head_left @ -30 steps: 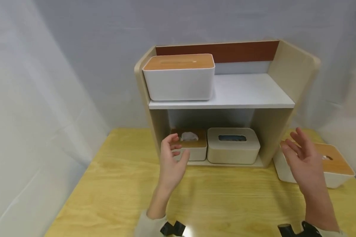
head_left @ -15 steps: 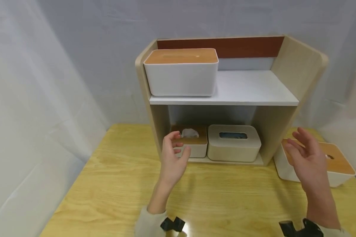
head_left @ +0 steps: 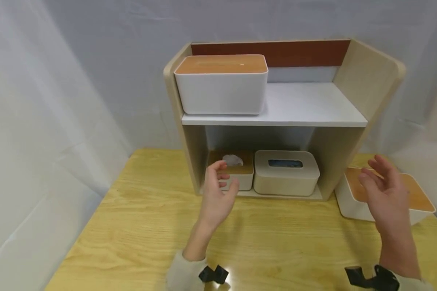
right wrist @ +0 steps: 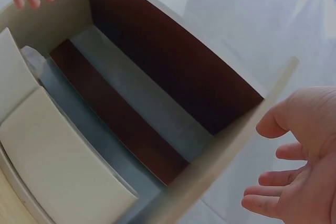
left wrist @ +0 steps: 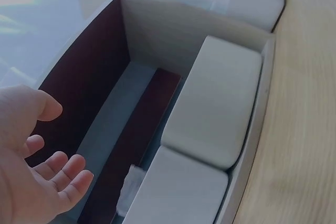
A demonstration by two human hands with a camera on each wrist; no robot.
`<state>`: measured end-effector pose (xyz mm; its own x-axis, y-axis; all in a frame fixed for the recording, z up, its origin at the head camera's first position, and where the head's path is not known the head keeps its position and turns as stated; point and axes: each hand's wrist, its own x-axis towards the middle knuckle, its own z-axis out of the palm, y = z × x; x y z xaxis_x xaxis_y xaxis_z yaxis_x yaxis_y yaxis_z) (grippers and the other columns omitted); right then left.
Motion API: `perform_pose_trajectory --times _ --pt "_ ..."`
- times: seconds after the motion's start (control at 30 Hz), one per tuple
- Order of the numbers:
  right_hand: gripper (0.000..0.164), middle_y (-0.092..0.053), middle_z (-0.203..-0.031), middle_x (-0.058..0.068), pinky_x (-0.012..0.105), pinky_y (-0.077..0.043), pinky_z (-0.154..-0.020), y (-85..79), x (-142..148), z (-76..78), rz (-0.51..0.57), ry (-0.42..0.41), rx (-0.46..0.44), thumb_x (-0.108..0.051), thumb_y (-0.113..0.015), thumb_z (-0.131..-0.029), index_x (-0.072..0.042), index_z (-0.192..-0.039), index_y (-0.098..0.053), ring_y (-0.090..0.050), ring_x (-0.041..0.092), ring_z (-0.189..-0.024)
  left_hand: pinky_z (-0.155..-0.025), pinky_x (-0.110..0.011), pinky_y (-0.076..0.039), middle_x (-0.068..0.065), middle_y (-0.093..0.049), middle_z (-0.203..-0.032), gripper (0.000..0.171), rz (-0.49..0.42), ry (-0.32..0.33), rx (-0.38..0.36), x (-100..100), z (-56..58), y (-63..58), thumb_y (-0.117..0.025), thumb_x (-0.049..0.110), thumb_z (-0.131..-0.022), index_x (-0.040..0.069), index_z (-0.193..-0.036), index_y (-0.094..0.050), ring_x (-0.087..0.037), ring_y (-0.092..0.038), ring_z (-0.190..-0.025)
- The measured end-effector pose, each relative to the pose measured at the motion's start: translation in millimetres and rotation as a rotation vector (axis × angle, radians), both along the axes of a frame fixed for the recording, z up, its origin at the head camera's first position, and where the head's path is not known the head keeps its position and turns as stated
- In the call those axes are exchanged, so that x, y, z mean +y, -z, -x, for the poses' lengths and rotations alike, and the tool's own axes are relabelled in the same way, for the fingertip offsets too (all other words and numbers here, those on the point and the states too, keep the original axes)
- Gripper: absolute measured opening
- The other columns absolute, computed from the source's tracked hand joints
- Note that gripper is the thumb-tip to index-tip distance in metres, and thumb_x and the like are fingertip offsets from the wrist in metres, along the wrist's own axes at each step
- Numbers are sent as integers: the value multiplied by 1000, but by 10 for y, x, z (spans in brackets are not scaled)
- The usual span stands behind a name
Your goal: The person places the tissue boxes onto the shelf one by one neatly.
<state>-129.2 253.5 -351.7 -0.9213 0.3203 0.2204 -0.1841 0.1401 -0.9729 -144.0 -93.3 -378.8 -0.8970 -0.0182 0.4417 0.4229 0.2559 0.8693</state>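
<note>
My left hand hovers before the lower left of a small two-tier shelf, fingers loosely bent and holding nothing. Behind it is a tissue box with a wooden lid, a white tissue poking out. Beside that box sits a cream tissue box with an oval slot. My right hand is held in the air, fingers relaxed, overlapping a white tissue box with a wooden lid on the table. A larger white box with a wooden lid stands at the left of the upper tier.
The wooden table runs in front of the shelf and to both sides. Pale sheeting hangs behind and at the left. The right part of the white upper board shows bare.
The head view has shifted slightly, so the shelf sits a little higher in frame. Both hands have drifted slightly to the right in view, still holding nothing. The boxes keep their places.
</note>
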Motion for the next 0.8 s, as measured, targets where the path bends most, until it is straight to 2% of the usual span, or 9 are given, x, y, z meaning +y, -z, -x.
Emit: perform_pose_trajectory --times 0.07,0.13,0.2,0.3,0.43,0.6,0.67,0.73,0.8 --pt "60 -49 -126 -14 2 -44 -80 -24 30 -9 40 34 -15 -9 -59 -98 -13 -153 -36 -52 -2 -112 -91 -48 -46 -15 -47 -131 49 12 14 -7 58 -25 13 -61 6 -93 3 -138 -42 -29 -52 -109" --pt "59 -47 -131 -12 3 -44 -85 -48 55 -27 7 109 -61 -11 -56 -99 -16 -153 -35 -50 1 -119 -91 -44 -46 -15 -47 -130 50 32 53 -19 141 -61 29 -62 5 -92 3 -138 -42 -28 -51 -108" --pt "57 -46 -139 -6 5 -41 -93 -65 80 -39 -56 197 -124 -13 -54 -100 -20 -154 -34 -47 4 -127 -91 -42 -46 -14 -46 -129 51 49 102 -27 237 -95 53 -64 5 -93 3 -138 -42 -29 -52 -108" --pt "55 -41 -152 -1 15 -34 -109 -69 127 -52 -181 323 -218 -19 -49 -102 -24 -155 -33 -40 9 -137 -94 -40 -46 -12 -44 -132 51 121 207 -45 413 -143 85 -63 10 -95 5 -140 -40 -28 -51 -110" --pt "56 -33 -159 0 30 -25 -119 -32 226 -69 -187 379 -288 -23 -47 -102 -24 -156 -30 -29 12 -145 -94 -33 -47 -8 -43 -138 50 239 299 -31 647 -188 106 -60 16 -97 9 -142 -39 -21 -50 -112" --pt "59 -23 -163 -4 34 -15 -122 22 364 -97 -174 461 -388 -27 -45 -102 -25 -158 -25 -14 12 -151 -90 -21 -47 -10 -46 -134 51 376 346 60 919 -217 125 -62 15 -95 8 -141 -40 -20 -53 -111" --pt "60 -23 -164 -3 34 -14 -122 37 415 -101 -163 508 -405 -27 -46 -101 -25 -157 -26 -14 13 -151 -92 -19 -46 -12 -45 -134 53 455 360 82 1040 -212 151 -62 16 -95 8 -142 -39 -19 -53 -114" --pt "61 -22 -164 -2 35 -15 -122 62 456 -102 -148 542 -428 -28 -46 -100 -25 -157 -26 -15 15 -151 -94 -19 -46 -12 -44 -136 55 528 374 79 1164 -194 191 -60 19 -95 9 -145 -38 -18 -52 -117" --pt "62 -22 -164 -1 36 -18 -122 104 480 -96 -136 560 -434 -28 -47 -99 -24 -157 -27 -17 17 -150 -98 -20 -44 -11 -41 -141 60 570 395 40 1274 -167 234 -60 21 -95 11 -148 -35 -16 -50 -123"
